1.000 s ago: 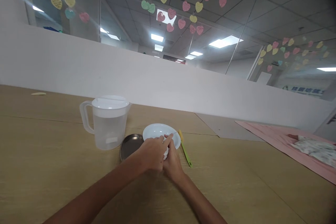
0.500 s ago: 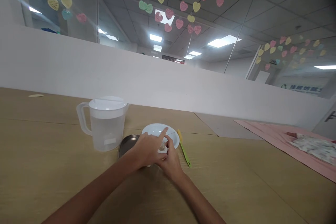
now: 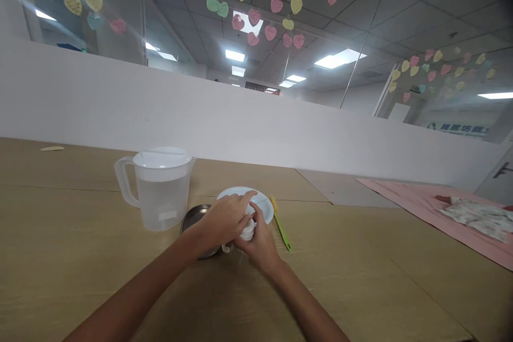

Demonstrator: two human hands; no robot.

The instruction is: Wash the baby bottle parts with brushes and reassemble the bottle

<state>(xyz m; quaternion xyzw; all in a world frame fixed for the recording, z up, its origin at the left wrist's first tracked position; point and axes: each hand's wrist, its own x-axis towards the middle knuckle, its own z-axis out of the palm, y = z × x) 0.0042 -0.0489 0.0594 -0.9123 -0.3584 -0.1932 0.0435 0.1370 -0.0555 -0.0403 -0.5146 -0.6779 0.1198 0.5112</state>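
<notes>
Your right hand (image 3: 261, 243) grasps white object (image 3: 249, 232), shape mostly hidden; can't tell whether your left hand (image 3: 223, 218) grips too. Metal dish (image 3: 191, 217) partly covered by left arm (image 3: 160, 273).

Pink cloth (image 3: 419, 197) at right, heart-shaped notes (image 3: 276, 5) on glass (image 3: 216, 37) above white wall (image 3: 248, 123)

On the glass (image 3: 444, 109) at the far right, a blue-green sign (image 3: 465, 128) is seen, on which the characters "居坊" can be made out; the rest is left uncertain by blur. Handwriting is borne by a yellow heart-shaped note (image 3: 73, 5) at the far left, but it cannot be read. On the pitcher (image 3: 162, 197), at left, no lettering can be read on the pale label (image 3: 167, 216).
</notes>
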